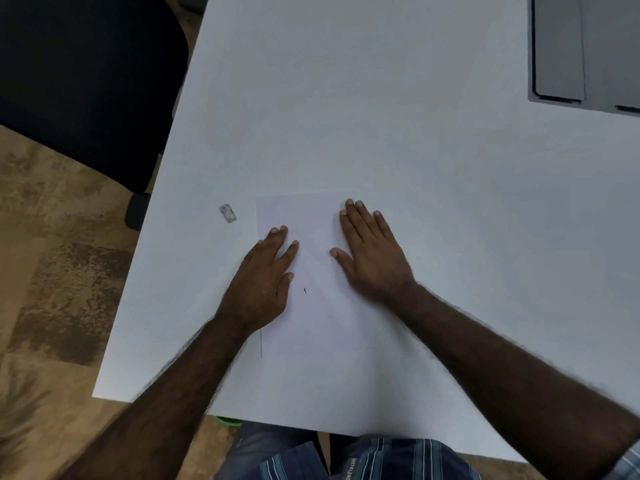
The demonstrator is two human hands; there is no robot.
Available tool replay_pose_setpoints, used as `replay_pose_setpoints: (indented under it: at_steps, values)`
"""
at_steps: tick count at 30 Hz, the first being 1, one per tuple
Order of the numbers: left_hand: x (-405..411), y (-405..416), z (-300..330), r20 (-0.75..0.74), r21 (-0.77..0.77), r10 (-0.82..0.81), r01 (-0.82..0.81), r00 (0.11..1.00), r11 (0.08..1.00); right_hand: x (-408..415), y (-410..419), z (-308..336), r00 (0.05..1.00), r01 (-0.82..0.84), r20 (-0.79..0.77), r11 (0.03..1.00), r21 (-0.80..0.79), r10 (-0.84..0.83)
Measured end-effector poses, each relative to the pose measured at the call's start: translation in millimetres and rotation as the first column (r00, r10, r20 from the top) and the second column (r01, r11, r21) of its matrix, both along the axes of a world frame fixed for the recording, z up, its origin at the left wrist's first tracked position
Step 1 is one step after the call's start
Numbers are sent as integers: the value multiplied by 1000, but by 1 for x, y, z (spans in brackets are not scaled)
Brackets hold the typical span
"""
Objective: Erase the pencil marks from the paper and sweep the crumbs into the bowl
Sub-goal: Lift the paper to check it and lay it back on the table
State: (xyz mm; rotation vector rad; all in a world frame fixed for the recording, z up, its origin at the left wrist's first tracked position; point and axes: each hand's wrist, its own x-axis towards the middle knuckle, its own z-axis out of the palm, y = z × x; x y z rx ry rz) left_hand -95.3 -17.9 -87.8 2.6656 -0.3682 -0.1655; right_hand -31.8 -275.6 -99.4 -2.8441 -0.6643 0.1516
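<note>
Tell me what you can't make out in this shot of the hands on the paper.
- Bowl: not visible anywhere in the head view; a green sliver under the table's near edge is too cut off to identify.
- Paper under the left hand and right hand: covered by the flat palms.
- Small dark mark: too tiny to tell pencil from crumb.
- Eraser: small and blurred.
- Grey slab: cut off by the frame's edge.

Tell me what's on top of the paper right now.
Both hands lie flat on the paper: left hand, right hand. One small dark mark shows between them. Anything under the palms is hidden.
</note>
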Motion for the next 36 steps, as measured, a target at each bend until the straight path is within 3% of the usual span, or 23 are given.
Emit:
replay_pose_setpoints:
  at_steps: [4,17,22,32,36]
  values:
    - [-4,-1,-1,90,31,33,-36,995,999,-26,5,-3,998,50,20,995,86,-52]
    - [14,-12,2,-23,61,17,-16,1000,998,-36,8,-6,994,96,43,993,73,-100]
    - [10,-2,2,49,100,4,-9,999,995,-37,6,-10,989,82,116,991,103,-94]
    - [-9,32,-2,151,99,141,-157,978,983,-38,7,-11,983,79,152,988,133,-99]
    - [-13,26,1,166,56,5,-15,986,998,-38,10,-9,984,99,136,988,115,-114]
